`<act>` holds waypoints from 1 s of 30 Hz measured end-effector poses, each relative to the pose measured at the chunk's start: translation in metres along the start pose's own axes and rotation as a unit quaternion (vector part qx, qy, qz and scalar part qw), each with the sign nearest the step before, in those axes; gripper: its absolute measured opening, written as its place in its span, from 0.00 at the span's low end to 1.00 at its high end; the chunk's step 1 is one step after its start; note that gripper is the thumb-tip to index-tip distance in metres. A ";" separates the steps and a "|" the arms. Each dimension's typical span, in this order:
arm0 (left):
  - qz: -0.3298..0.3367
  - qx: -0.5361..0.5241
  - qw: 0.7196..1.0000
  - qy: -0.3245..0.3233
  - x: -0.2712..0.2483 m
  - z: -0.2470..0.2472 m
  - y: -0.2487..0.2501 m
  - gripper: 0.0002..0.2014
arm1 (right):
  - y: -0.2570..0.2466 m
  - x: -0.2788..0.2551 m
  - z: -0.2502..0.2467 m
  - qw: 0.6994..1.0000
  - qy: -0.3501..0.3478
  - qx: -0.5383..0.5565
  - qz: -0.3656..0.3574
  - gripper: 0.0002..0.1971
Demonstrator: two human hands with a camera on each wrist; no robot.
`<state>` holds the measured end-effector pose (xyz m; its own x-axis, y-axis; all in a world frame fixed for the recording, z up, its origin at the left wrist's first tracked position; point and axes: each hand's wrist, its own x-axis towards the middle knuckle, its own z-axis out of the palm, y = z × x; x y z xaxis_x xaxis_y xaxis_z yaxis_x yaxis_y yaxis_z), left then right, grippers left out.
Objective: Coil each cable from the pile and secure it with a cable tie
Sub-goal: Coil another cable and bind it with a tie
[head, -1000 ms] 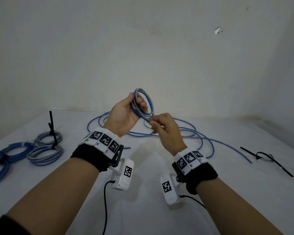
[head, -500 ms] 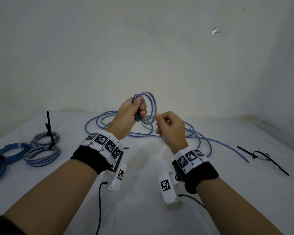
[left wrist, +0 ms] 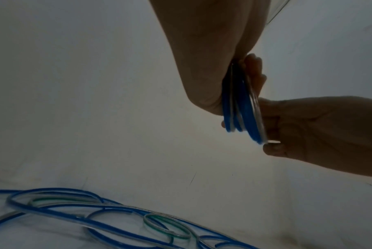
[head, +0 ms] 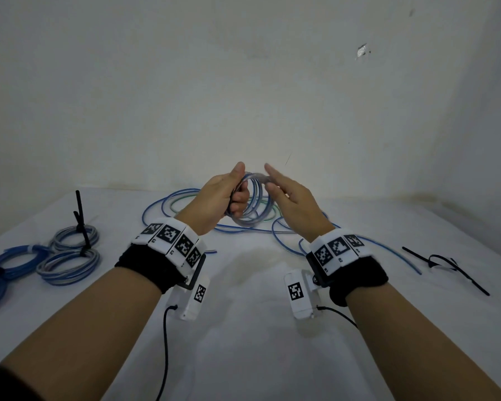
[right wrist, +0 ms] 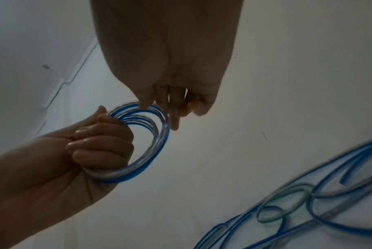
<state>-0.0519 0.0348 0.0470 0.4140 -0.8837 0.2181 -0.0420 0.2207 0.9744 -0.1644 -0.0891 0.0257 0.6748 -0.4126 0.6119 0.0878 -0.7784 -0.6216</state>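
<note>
Left hand (head: 224, 195) grip still fisted round coil (head: 253, 202), right hand (head: 291, 198) grip — earlier pinched — now loosened, fingertips touching coil

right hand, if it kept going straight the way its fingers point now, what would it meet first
Most likely the coil itself: the right hand has its fingers stretched forward and left at the coil's top rim, which the left hand grips. It looks as if it touches already, but blur hides contact.
</note>
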 end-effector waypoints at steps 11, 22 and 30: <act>-0.059 0.059 0.996 0.044 0.006 0.004 -0.002 0.29 | -0.014 -0.006 0.006 0.995 -0.072 0.059 -0.018 0.14; -0.088 0.078 0.992 0.043 0.006 0.001 -0.009 0.27 | -0.011 -0.012 0.010 0.997 -0.023 0.061 -0.031 0.06; 0.031 0.081 0.996 0.021 0.001 0.003 -0.018 0.17 | -0.011 -0.014 0.006 0.968 0.059 0.231 0.085 0.02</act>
<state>-0.0536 0.0287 0.0297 0.4440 -0.8516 0.2787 -0.2139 0.2013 0.9559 -0.1705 -0.0724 0.0215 0.6220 -0.5879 0.5171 0.3197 -0.4121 -0.8532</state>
